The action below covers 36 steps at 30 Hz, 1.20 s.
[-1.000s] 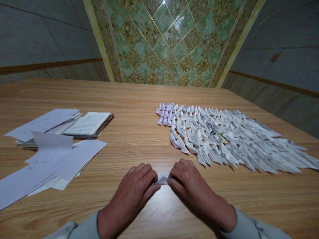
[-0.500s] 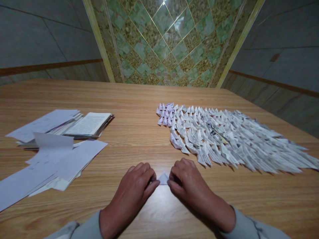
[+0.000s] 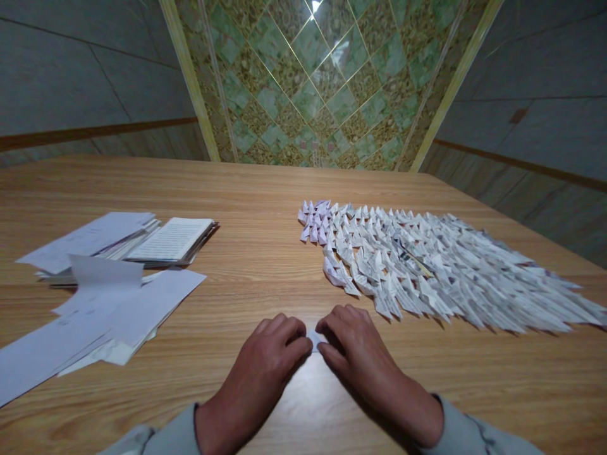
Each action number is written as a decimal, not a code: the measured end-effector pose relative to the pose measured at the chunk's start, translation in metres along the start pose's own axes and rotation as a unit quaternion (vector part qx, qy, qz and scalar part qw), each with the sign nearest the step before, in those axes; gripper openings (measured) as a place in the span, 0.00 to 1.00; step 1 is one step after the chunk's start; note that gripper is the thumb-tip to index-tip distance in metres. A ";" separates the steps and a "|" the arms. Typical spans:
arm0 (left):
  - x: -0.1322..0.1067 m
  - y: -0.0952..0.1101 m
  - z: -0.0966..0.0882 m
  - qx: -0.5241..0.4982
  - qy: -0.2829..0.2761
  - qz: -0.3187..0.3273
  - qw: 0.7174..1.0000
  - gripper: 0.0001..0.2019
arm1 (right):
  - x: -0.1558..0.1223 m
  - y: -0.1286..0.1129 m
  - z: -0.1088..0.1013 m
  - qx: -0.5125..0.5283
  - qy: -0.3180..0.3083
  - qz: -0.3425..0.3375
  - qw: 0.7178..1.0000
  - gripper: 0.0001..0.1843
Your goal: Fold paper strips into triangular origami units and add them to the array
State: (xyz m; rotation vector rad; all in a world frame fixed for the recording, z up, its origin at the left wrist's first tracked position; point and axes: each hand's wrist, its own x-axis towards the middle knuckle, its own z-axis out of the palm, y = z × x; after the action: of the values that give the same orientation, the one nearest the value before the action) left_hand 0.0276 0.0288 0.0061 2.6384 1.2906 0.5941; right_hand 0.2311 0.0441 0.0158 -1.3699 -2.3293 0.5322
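Observation:
My left hand (image 3: pixel 265 366) and my right hand (image 3: pixel 358 357) rest side by side on the wooden table (image 3: pixel 265 265) near its front edge. Their fingers are curled and pinch a small folded piece of white paper (image 3: pixel 315 339) between them, pressed down on the table. Only a sliver of that paper shows between the fingertips. To the right of my hands lies a wide spread of several small folded paper pieces (image 3: pixel 427 265), laid in rows.
On the left lie loose white sheets (image 3: pixel 109 309) and behind them a stack of printed pages (image 3: pixel 165 240). A green patterned tiled wall (image 3: pixel 313 82) rises behind the table's far edge.
My hands have drawn closer together over the small folded paper, so less of it shows. The view has tilted slightly.

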 end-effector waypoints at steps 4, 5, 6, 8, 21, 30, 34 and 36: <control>-0.001 -0.001 0.000 0.015 -0.002 0.009 1.000 0.03 | 0.000 0.001 0.002 -0.010 0.007 -0.006 1.000 0.10; -0.001 -0.002 0.000 0.017 0.000 0.007 1.000 0.03 | 0.000 0.001 0.002 -0.012 0.008 -0.014 1.000 0.10; -0.001 -0.002 0.000 0.019 0.002 0.006 1.000 0.02 | 0.000 0.001 0.002 -0.015 0.009 -0.025 1.000 0.10; -0.001 -0.002 0.002 0.023 0.013 0.005 1.000 0.03 | 0.000 0.001 0.001 -0.020 0.004 -0.059 0.998 0.07; -0.001 -0.004 -0.001 -0.089 0.071 -0.005 0.993 0.08 | 0.004 0.007 0.004 0.005 0.109 -0.172 0.979 0.10; -0.003 -0.001 -0.004 -0.165 0.094 -0.035 0.981 0.10 | 0.002 0.000 -0.003 0.007 0.083 -0.191 0.978 0.19; -0.003 0.002 -0.004 -0.206 0.075 -0.074 0.973 0.10 | 0.003 -0.003 -0.002 0.001 0.108 -0.229 0.967 0.21; -0.002 0.004 -0.006 -0.235 0.062 -0.107 0.964 0.09 | 0.003 -0.004 -0.002 0.024 0.129 -0.235 0.963 0.23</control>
State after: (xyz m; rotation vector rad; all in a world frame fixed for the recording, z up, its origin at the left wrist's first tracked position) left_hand 0.0267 0.0249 0.0118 2.0780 1.2568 0.9107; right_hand 0.2279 0.0456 0.0195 -0.7652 -2.2926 0.2458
